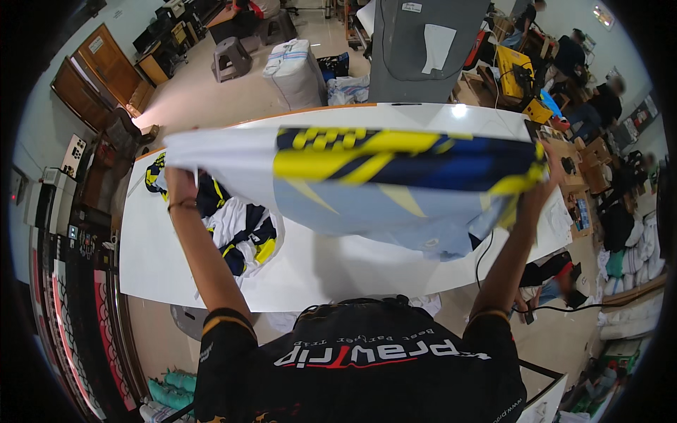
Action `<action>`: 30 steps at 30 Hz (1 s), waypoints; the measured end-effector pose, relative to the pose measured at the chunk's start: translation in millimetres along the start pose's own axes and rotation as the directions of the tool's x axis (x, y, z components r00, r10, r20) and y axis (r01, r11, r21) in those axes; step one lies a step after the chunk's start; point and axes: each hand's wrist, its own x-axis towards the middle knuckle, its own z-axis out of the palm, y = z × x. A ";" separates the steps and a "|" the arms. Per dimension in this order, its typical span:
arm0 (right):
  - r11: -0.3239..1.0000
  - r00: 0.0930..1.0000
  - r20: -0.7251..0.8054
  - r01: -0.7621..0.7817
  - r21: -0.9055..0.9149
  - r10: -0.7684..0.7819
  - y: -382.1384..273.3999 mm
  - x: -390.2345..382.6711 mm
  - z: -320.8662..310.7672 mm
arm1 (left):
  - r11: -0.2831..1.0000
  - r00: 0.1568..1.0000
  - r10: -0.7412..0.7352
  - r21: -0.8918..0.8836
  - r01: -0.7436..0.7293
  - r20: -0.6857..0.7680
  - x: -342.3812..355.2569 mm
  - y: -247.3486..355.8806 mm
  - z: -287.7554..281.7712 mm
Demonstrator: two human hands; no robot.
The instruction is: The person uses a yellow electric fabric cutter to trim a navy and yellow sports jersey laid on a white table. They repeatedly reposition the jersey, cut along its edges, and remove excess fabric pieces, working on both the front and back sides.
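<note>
A long piece of printed cloth (395,166) is stretched in the air between my two hands, above the table, its edges blurred by motion. It is white at the left, with navy, blue and yellow patterns along the top, and a paler grey-blue side hangs below. My left hand (182,189) is closed on its white end, the fingers partly behind the cloth. At the other end my right hand (549,173) grips the yellow and navy corner. Near my left forearm lies a crumpled heap of white, navy and yellow cloth (250,236) on the white table (338,278).
A grey pillar (416,53) rises at the table's far edge. Behind it stand a stuffed white sack (293,70) and a grey stool (231,58). A black cable (482,261) runs at the table's right. On the right, a person (553,278) is low beside the table.
</note>
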 end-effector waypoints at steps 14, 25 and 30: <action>0.969 0.993 0.105 -0.080 0.236 0.057 -19.8 98.3 -15.6 | 0.791 0.793 0.609 -0.047 -0.610 -0.021 -7.3 164.5 62.3; 0.951 0.249 0.943 -0.269 -0.154 0.223 -17.5 -133.6 -98.0 | 0.597 0.948 -0.173 0.736 0.318 -0.269 -105.3 -34.5 -231.4; 0.900 0.459 0.805 0.024 -0.435 0.376 53.8 -239.3 -20.8 | 0.082 0.823 -0.339 0.857 0.509 -0.456 -105.9 -134.2 -323.1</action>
